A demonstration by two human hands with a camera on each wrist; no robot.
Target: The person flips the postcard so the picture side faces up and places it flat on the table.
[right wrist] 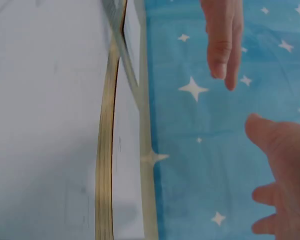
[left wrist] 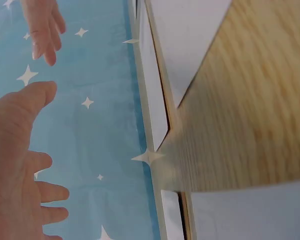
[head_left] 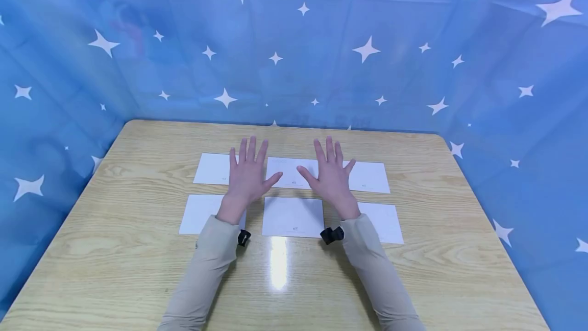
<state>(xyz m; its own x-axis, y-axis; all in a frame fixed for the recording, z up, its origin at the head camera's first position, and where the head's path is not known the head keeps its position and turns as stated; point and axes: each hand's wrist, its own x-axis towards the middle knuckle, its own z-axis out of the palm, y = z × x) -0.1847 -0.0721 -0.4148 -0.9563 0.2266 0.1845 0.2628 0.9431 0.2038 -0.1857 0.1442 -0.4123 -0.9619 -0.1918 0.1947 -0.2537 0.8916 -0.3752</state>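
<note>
Sheets of white paper lie in two rows of three on the tabletop; around the near middle sheet, others sit at nine, ten, twelve, two and three o'clock. Left hand toward eleven and right hand toward one hover above, each grip spread wide.

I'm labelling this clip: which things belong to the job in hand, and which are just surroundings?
Likely part of the job: six white cards, left hand, right hand.
Just surroundings: wooden table, starry blue backdrop.
</note>
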